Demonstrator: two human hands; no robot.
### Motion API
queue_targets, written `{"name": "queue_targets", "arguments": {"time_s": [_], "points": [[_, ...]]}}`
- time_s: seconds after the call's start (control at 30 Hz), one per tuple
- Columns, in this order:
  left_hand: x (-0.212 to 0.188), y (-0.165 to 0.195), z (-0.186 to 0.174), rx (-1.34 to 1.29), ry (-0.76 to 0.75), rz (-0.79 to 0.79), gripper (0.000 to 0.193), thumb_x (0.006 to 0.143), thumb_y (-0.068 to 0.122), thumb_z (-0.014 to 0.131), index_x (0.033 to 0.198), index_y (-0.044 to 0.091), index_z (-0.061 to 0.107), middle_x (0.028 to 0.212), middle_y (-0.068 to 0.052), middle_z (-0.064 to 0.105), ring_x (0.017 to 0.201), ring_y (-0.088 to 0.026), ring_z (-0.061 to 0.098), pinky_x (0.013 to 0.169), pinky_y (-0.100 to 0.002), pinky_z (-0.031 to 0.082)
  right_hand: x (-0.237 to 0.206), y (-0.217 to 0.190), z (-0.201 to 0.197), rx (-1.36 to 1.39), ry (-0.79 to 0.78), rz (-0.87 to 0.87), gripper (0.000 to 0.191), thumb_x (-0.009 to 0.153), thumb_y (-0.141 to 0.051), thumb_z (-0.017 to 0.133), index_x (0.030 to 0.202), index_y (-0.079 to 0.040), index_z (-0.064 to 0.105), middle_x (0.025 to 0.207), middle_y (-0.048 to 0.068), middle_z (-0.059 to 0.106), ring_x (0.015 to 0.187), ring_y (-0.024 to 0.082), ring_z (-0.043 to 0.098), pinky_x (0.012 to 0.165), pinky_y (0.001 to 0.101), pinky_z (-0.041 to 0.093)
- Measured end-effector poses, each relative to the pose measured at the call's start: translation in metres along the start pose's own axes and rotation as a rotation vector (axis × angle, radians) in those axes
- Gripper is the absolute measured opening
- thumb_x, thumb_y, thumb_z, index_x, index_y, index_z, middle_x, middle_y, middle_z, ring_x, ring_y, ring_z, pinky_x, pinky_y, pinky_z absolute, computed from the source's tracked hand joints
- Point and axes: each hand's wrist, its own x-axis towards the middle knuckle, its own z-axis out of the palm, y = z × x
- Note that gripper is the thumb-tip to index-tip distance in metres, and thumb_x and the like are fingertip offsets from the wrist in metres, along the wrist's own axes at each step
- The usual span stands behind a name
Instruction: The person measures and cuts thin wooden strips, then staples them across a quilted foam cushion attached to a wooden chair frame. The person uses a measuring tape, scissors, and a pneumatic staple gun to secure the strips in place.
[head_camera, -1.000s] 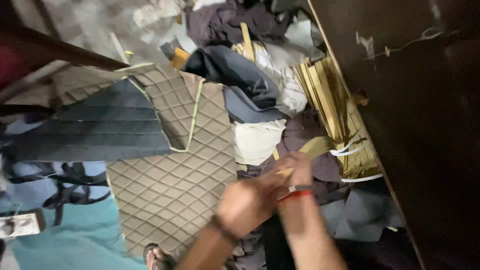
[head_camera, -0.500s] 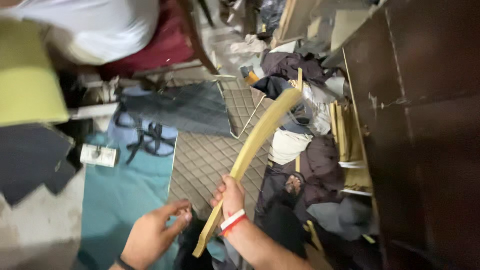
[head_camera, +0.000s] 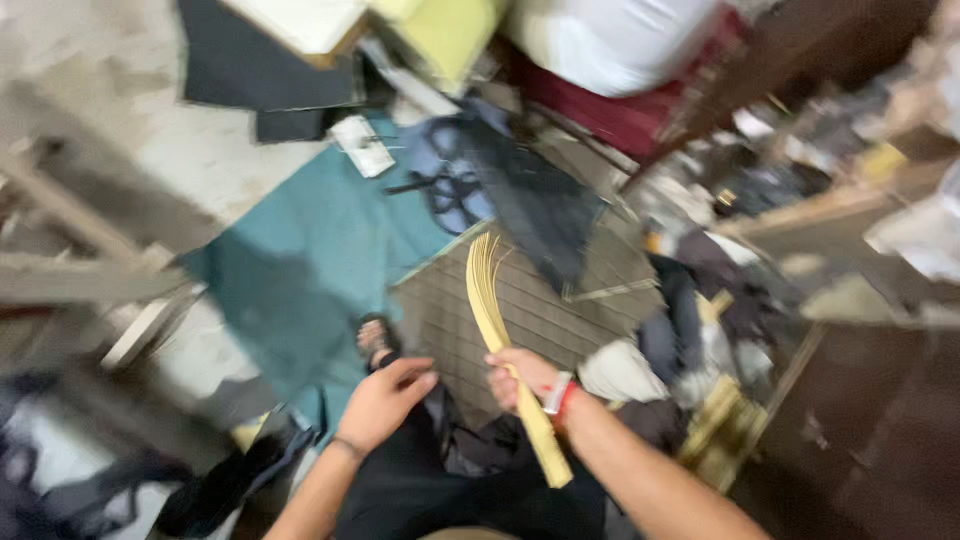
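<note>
Much of the scene is smeared by motion blur, and the heaps of cloth and scraps along the right side cannot be told apart. A long, pale yellow strip (head_camera: 497, 340), flat and slightly curved, is gripped near its lower part by the closed right hand (head_camera: 523, 378) above a brown quilted sheet (head_camera: 540, 300). The left hand (head_camera: 383, 402) is held just beside it, fingers loosely curled and empty.

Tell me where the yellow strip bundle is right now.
In the head view, low centre: the yellow strip bundle is gripped by the right hand, above the quilted brown mat.
</note>
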Motion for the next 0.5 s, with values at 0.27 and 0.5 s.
{"name": "queue_targets", "arguments": {"time_s": [0.27, 0.5], "points": [[0.076, -0.047, -0.177, -1.215, 0.071, -0.196, 0.044, 0.103, 0.04, 0.069, 0.12, 0.0, 0.059, 0.096, -0.009, 0.06, 0.084, -0.023, 0.062, 0.074, -0.04, 0.056, 0.082, 0.005, 0.261, -0.937, 0.351, -0.035, 0.01, 0.094, -0.019, 0.061, 0.099, -0.014, 0.055, 0.064, -0.005, 0.044, 0.044, 0.004, 0.038, 0.038, 0.0232, 0.029], [0.126, -0.008, -0.389, -1.222, 0.233, 0.037, 0.032, 0.098, 0.031, 0.068, 0.113, 0.005, 0.058, 0.101, -0.01, 0.074, 0.088, -0.02, 0.074, 0.076, -0.037, 0.061, 0.179, -0.052, 0.428, -1.236, 0.365, -0.244, 0.021, 0.09, -0.012, 0.063, 0.109, -0.012, 0.054, 0.061, 0.001, 0.045, 0.039, 0.013, 0.043, 0.034, 0.0295, 0.035]]}}
